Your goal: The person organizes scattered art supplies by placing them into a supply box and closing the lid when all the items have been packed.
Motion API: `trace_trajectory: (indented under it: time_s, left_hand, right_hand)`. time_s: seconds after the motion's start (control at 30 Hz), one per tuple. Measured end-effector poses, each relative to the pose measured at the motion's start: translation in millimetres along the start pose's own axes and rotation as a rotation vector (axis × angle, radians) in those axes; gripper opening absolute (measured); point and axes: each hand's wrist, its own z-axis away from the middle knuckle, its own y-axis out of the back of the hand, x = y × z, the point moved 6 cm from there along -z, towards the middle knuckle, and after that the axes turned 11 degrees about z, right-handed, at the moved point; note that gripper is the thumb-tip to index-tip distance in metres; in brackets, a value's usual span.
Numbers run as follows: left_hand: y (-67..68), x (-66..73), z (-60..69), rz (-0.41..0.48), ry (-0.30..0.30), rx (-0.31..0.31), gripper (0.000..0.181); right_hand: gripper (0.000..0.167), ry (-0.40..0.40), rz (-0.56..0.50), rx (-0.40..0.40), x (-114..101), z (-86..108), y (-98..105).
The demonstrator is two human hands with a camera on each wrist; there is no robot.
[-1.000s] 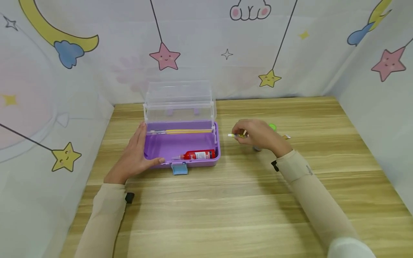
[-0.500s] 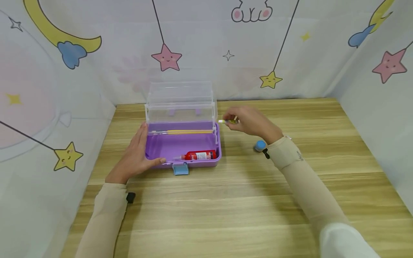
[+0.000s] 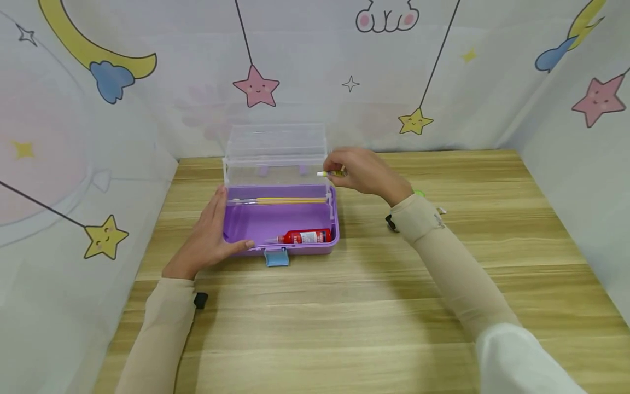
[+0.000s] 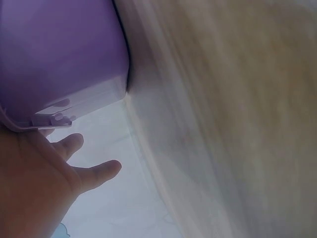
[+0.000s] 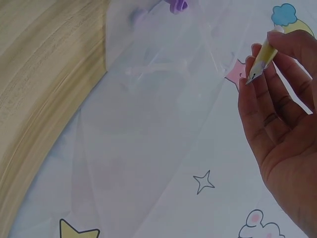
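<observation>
In the head view a purple box stands on the table with its clear lid raised. My left hand rests on the box's left end, thumb on the front rim. In the left wrist view its fingers stretch straight beside the purple wall. My right hand pinches a small tube, yellow with a white cap, between thumb and fingers. It is raised at the lid's right edge. Inside the box lie yellow-handled paintbrushes along the back and a red bottle with a clear nozzle near the front.
A blue latch hangs from the box's front. Behind my right wrist, a green item and a small pale-ended item show partly on the wooden table. A printed cloth hangs behind the table.
My right hand has carried the small tube left and up, from right of the box to the lid's right edge. A blue-topped item showed briefly and is now hidden. My left hand keeps its place.
</observation>
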Motion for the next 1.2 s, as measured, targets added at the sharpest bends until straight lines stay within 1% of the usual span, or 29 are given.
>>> trace_trajectory:
  time_s: [0.2, 0.4, 0.7, 1.0, 1.2]
  left_hand:
    - [0.5, 0.9, 0.1, -0.002, -0.002, 0.006, 0.135]
    - [0.0, 1.2, -0.1, 0.017, -0.023, 0.013, 0.135]
    - [-0.3, -1.0, 0.6, 0.019, -0.032, 0.018, 0.136]
    - [0.0, -1.8, 0.6, 0.019, -0.027, 0.018, 0.136]
    - [1.4, 1.1, 0.7, 0.021, -0.032, 0.025, 0.136]
  right_hand:
    - [0.013, -0.015, 0.015, -0.021, -1, -16.5, 0]
    - [0.013, -0.027, 0.024, -0.027, -3, -32.2, 1]
    - [0.015, -0.049, 0.049, -0.056, -7, -48.7, -4]
    - [0.016, -0.091, 0.067, -0.054, -4, -65.5, -5]
    - [0.018, -0.112, 0.068, -0.074, -2, -74.1, -10]
